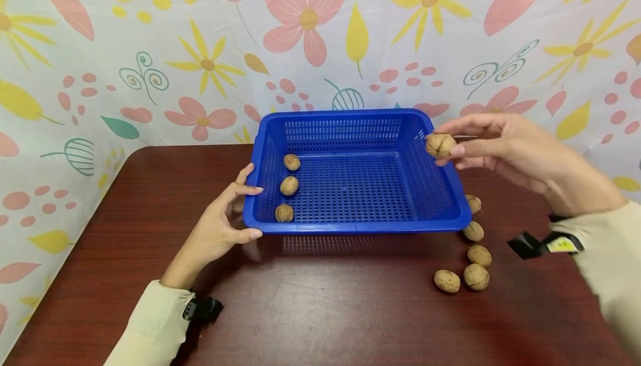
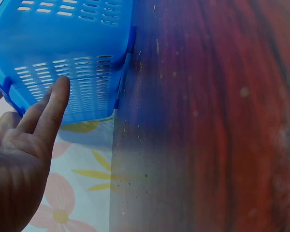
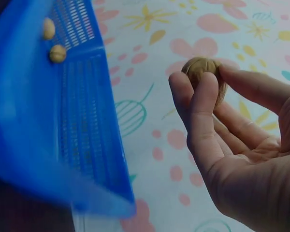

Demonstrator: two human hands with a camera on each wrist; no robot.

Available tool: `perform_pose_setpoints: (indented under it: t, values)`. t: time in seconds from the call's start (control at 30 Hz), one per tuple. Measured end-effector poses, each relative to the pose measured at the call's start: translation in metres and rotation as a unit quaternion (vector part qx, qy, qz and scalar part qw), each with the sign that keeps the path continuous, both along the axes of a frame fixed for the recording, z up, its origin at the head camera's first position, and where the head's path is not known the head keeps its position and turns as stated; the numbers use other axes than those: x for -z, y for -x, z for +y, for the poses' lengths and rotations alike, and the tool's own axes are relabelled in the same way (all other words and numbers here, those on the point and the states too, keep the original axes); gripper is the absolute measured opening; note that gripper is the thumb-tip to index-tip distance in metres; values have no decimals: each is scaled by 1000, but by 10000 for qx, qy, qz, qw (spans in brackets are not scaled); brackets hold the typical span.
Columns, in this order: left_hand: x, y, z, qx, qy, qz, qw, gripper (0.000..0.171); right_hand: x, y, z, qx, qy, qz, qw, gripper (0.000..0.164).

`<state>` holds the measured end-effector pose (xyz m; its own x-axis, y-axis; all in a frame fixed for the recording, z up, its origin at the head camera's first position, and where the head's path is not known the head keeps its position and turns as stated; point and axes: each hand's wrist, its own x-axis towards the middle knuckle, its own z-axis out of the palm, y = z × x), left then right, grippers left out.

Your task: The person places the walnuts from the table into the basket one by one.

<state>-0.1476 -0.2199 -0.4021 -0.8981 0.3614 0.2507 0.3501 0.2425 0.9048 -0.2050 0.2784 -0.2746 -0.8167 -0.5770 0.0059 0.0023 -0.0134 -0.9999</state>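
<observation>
Left hand [image 1: 214, 231] touches the basket [image 1: 360, 226], fingers spread; right hand [image 1: 513, 152] pinches a walnut [image 1: 439, 146], likely mid-transfer; next probably calls for releasing it inside.

From head, we are looking forward and down across surface [image 1: 320, 310], taking in basket [image 1: 350, 226], backdrop [image 1: 307, 79], left hand [image 1: 215, 224] and right hand [image 1: 506, 149]. From left wrist, we are peering close past left hand at basket's outer wall, surface edge running upright. From right wrist, we are facing right hand closely, sharing basket's inside with head view.
</observation>
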Motion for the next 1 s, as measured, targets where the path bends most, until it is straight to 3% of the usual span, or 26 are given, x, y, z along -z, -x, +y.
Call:
perform_pose_setpoints:
  t: [0.23, 0.4, 0.63, 1.0]
  values:
    - [1, 0, -1, -17, 22, 19, 10000, 64, -18, 32, -49, -219, -231, -296, 9991, 34]
    - [0, 0, 0, 16, -36, 42, 10000, 65, -16, 53, -77, -485, -262, -374, 9978, 32]
    - [1, 0, 0, 55, -89, 49, 9999, 65, 3, 81, -113, -847, -297, -592, 9942, 32]
    - [0, 1, 1, 61, -111, 47, 9999, 65, 37, 96, -160, -1304, -793, -489, 9871, 33]
